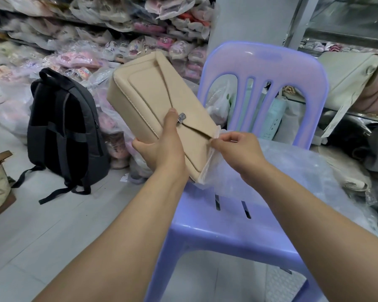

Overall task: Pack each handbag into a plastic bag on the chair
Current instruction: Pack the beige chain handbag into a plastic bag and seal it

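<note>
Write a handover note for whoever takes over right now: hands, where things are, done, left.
Left hand: grips the beige handbag at its clasp end, holding it tilted in the air over the chair's left side.
Right hand: pinches the mouth edge of the clear plastic bag at the handbag's lower corner.
Plastic bag: lies on the seat of the purple chair.
Done: the bag's mouth is brought to the handbag's corner.
Left: most of the handbag is outside; slide it fully in.
</note>
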A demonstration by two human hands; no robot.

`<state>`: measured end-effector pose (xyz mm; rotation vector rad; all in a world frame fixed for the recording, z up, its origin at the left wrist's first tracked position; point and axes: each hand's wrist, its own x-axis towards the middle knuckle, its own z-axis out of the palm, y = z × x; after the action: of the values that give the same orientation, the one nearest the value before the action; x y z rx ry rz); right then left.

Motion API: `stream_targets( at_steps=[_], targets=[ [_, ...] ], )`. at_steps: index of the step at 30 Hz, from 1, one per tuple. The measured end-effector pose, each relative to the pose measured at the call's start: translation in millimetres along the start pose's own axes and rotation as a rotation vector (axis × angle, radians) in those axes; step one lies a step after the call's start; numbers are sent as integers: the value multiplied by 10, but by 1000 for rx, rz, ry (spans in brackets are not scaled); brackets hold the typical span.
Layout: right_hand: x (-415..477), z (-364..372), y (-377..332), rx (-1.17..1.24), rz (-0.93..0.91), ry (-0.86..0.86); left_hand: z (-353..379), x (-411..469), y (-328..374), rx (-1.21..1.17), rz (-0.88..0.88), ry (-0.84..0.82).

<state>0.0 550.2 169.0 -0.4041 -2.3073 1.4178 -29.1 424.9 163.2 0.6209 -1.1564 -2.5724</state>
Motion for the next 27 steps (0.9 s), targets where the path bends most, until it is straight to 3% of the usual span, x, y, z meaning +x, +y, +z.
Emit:
stream_targets(
  at_steps=[6, 10, 13, 17, 24, 27],
  targets=[
    [-49, 49, -71, -304, -218, 52, 41, 38, 2, -154, -121, 53],
    [-85, 86, -77, -588, -542, 158, 21, 203, -58, -301, -400, -140],
    [-129, 101, -156, -747, -552, 269, -14, 192, -108, -280, -490, -229],
    [-177, 116, -285, -662, -438, 221, -4, -2, -95, -265, -588, -294],
    [-31, -165, -326, -582, -576, 521, 186, -266, -284, -374, -712, -697],
    [34, -353, -369, -614, -663, 595, 258, -417, -378, -416, -786, -768]
  ],
)
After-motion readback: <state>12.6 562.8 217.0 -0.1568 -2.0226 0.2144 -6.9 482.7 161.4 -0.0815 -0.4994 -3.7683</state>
